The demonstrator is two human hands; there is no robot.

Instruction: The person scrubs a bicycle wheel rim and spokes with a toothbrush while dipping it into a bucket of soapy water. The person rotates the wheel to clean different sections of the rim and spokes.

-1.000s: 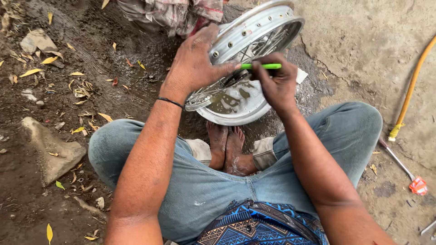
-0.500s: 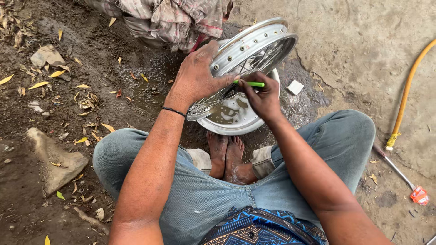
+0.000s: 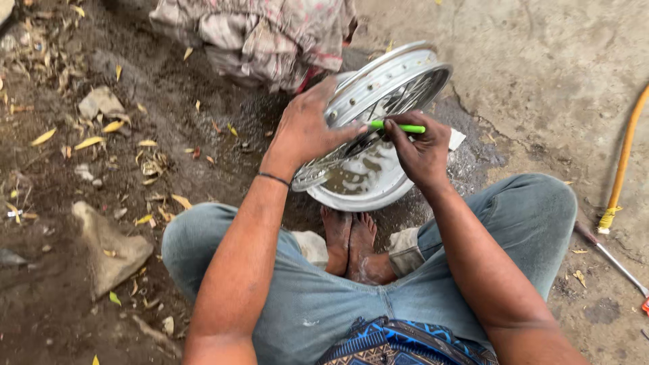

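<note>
Two hands on job: your left hand [image 3: 307,132], fingers spread, grips wheel rim [image 3: 378,91] tilted over basin [image 3: 351,196]; right hand [image 3: 419,152] pinches green brush [image 3: 399,126] against spokes. Scrubbing underway; rinse seems left.

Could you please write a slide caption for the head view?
Left hand steadies a silver spoked metal wheel rim over a white basin; right hand holds a green-handled brush.

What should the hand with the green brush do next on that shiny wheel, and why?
Probably a short scrub along the rim. The right hand holds the green brush against the wheel, the left hand steadies its edge, and the bowl of soapy water sits right underneath to catch drips.
</note>
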